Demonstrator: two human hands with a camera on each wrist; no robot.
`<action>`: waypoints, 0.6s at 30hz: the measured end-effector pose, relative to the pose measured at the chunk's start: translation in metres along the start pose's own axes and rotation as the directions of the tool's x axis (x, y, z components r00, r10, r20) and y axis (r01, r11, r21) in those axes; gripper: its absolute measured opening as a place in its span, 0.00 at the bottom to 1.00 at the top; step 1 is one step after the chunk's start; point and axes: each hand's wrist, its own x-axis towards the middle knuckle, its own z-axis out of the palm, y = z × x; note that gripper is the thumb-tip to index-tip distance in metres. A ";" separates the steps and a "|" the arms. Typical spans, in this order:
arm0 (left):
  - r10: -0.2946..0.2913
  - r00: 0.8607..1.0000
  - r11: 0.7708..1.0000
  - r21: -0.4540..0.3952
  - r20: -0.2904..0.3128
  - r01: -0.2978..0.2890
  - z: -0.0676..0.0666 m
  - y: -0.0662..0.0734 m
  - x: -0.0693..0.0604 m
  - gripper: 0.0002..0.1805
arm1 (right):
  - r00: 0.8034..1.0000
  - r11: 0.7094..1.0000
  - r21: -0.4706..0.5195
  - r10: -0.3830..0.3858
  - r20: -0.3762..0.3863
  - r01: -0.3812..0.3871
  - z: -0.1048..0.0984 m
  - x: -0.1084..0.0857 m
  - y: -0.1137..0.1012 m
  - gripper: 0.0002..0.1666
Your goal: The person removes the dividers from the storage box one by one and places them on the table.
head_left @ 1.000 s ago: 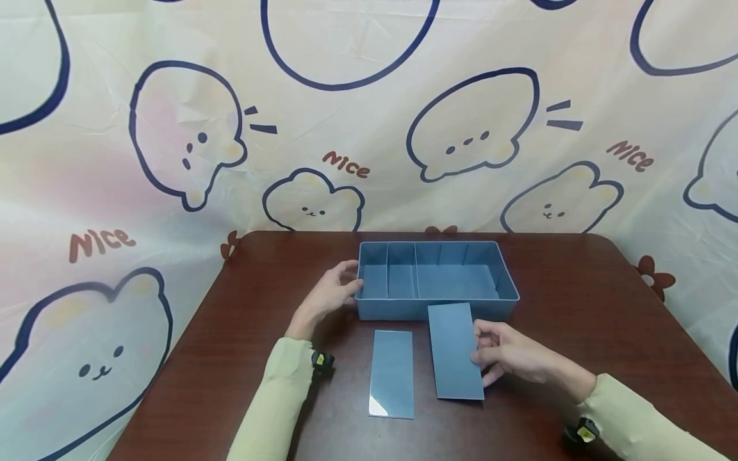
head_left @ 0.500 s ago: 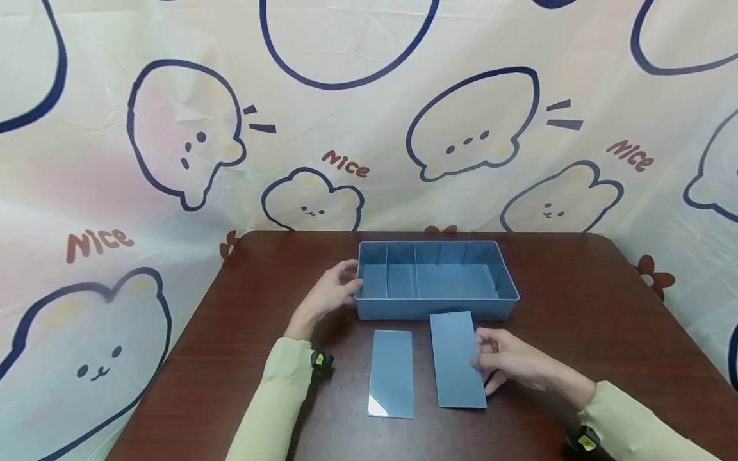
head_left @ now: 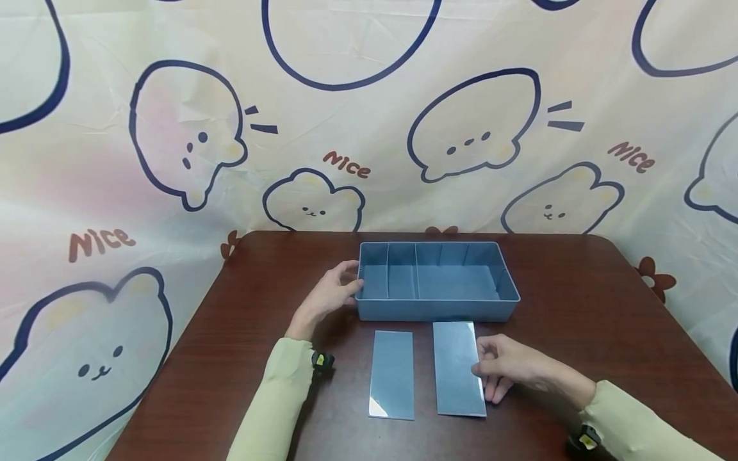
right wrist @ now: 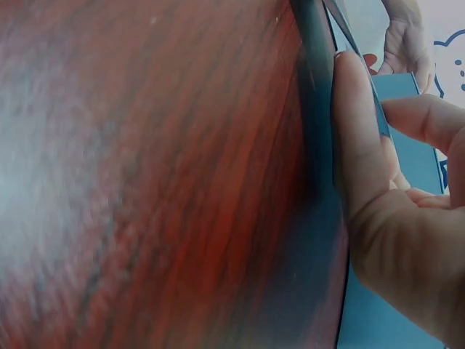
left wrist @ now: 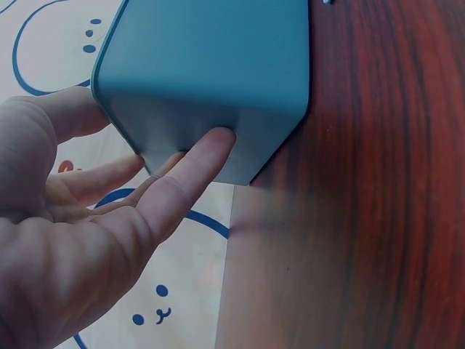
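Note:
My left hand (head_left: 330, 293) holds the left end of a blue divided storage box (head_left: 438, 310). In the left wrist view, a fingertip of that hand (left wrist: 94, 218) presses the outer end wall of the box (left wrist: 203, 58), and the thumb lies at the rim. My right hand (head_left: 510, 365) pinches the right edge of a flat blue rectangular panel (head_left: 458, 371) in front of the box, thumb on top and fingers below. That panel leans slightly, and the right wrist view shows it nearly edge-on between thumb and fingers (right wrist: 363, 145). A second, similar blue panel (head_left: 392, 378) lies flat to its left.
Thin dividers (head_left: 416, 272) split the box into a wide right compartment and two narrow left ones. Everything stands on a dark reddish wooden table (head_left: 277, 269). A cartoon-printed cloth (head_left: 369, 128) hangs behind and at both sides.
My right hand has drawn the right panel a little toward me and lowered it, and its surface now catches the light. The left hand, box and other panel have stayed put.

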 end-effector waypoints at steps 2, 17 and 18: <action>-0.004 1.000 1.000 -0.002 -0.001 0.004 0.000 0.001 0.000 0.31 | 1.000 1.000 -0.015 -0.003 0.008 0.003 -0.001 0.000 0.001 0.12; -0.003 1.000 1.000 -0.005 -0.001 0.003 0.000 0.002 -0.002 0.31 | 0.994 1.000 0.018 0.012 0.107 -0.014 -0.004 -0.001 0.004 0.12; -0.003 1.000 1.000 -0.006 0.001 0.003 0.000 0.002 -0.002 0.31 | 0.994 1.000 0.017 0.014 0.110 -0.016 -0.004 -0.001 0.004 0.12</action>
